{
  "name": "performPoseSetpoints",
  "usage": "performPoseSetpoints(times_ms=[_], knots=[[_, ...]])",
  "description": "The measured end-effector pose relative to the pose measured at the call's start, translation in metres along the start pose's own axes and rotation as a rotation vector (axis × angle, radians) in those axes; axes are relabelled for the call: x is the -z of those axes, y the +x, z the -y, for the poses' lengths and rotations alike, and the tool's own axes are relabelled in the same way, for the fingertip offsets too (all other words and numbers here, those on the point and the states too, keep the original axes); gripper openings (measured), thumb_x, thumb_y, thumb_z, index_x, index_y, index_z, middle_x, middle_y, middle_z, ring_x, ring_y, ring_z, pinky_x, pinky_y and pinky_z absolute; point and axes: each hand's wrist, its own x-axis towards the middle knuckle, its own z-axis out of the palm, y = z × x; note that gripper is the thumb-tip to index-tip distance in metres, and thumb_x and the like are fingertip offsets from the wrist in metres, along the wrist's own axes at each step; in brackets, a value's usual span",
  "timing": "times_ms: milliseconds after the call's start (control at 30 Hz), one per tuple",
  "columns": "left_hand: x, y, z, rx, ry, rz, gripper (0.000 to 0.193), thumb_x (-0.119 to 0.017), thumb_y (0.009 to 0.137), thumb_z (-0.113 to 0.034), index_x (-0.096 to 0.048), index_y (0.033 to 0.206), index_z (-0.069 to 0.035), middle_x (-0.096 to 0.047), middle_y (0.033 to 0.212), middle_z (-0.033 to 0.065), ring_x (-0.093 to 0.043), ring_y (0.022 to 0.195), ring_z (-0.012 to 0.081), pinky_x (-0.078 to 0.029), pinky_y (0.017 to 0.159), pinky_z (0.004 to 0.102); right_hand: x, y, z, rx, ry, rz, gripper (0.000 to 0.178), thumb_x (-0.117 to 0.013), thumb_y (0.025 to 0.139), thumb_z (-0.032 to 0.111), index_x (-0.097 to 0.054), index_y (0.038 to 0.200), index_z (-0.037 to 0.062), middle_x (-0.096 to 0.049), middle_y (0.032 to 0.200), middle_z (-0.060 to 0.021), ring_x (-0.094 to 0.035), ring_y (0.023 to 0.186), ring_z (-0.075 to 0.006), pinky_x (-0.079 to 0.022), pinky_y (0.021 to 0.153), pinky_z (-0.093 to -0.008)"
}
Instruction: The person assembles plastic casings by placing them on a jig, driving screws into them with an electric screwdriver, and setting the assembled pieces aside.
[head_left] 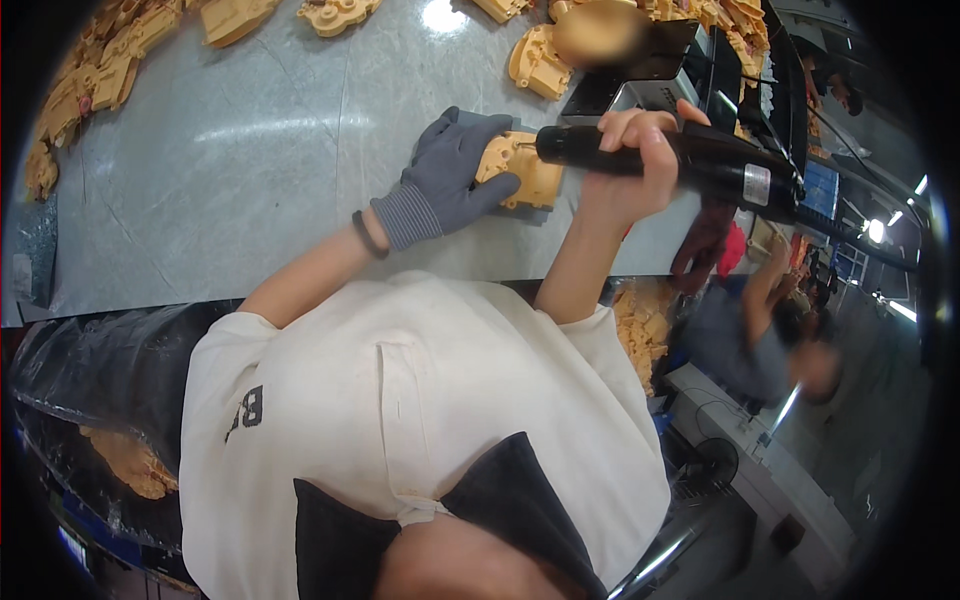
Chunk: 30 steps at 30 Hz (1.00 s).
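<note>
My left hand (447,168), in a grey knit glove, grips a yellow-orange molded plastic part (535,178) by its left side, with the thumb along the near edge. That part rests over a grey pad (538,214) on the table. In my bare right hand (640,160) is a black electric screwdriver (722,168), held nearly level with fingers wrapped round its body. Its tip points left, just over the part's upper face; whether the bit touches a screw is too small to tell. A cable runs off the tool's right end.
Yellow-orange parts (100,75) are heaped along the table's (220,200) left and far edges. A black-and-silver box (645,85) stands at the far right. Dark plastic wrap (95,365) lies at lower left. Beyond the right edge, another person (745,335) sits at work.
</note>
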Motion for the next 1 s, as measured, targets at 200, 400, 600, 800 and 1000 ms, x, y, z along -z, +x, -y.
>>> performPoseSetpoints(times_ms=[200, 400, 600, 800, 1000], knots=[[0.001, 0.002, 0.0, 0.008, 0.021, 0.011, 0.055, -0.056, 0.082, -0.031, -0.039, 0.126, -0.003, -0.054, 0.11, 0.0139, -0.051, 0.106, 0.0296, -0.022, 0.105, 0.0445, -0.008, -0.003, -0.003, 0.041, -0.075, 0.009, 0.042, -0.048, 0.073, 0.006, -0.039, 0.113, 0.0003, -0.047, 0.061, -0.0054, -0.046, 0.049, -0.0155, -0.041, 0.055, -0.0316], [-0.003, 0.002, 0.006, -0.066, 0.078, -0.022, 0.061, -0.054, 0.083, -0.039, -0.038, 0.128, -0.001, -0.058, 0.103, 0.0171, -0.054, 0.101, 0.0313, -0.023, 0.104, 0.0476, -0.018, 0.001, -0.007, 0.0, 0.092, -0.026, 0.04, -0.057, 0.069, -0.005, -0.043, 0.106, 0.0, -0.055, 0.068, -0.0082, -0.05, 0.047, -0.0144, -0.044, 0.047, -0.0271], [-0.002, 0.002, 0.005, -0.061, 0.079, -0.023, 0.062, -0.054, 0.083, -0.04, -0.036, 0.129, -0.003, -0.058, 0.104, 0.0171, -0.053, 0.103, 0.0317, -0.022, 0.104, 0.0475, -0.028, -0.003, -0.002, 0.05, -0.185, 0.003, 0.038, -0.054, 0.066, -0.005, -0.043, 0.103, -0.0015, -0.05, 0.061, -0.0084, -0.048, 0.046, -0.0179, -0.044, 0.051, -0.0295], [0.002, 0.004, 0.0, 0.037, 0.059, 0.031, 0.06, -0.055, 0.083, -0.034, -0.036, 0.13, -0.002, -0.055, 0.11, 0.0145, -0.051, 0.107, 0.0299, -0.021, 0.106, 0.0453, -0.031, -0.004, 0.001, 0.021, -0.196, 0.003, 0.04, -0.054, 0.068, -0.005, -0.043, 0.106, -0.0028, -0.05, 0.062, -0.0079, -0.048, 0.046, -0.0174, -0.043, 0.05, -0.0303], [-0.003, 0.001, -0.001, 0.045, 0.003, 0.009, 0.065, -0.056, 0.082, -0.035, -0.032, 0.132, 0.0, -0.055, 0.111, 0.0148, -0.051, 0.108, 0.0302, -0.02, 0.106, 0.0448, -0.018, -0.007, -0.002, 0.034, -0.04, -0.007, 0.038, -0.058, 0.071, -0.007, -0.042, 0.105, 0.0003, -0.056, 0.065, -0.0055, -0.052, 0.051, -0.0105, -0.047, 0.051, -0.0241]])
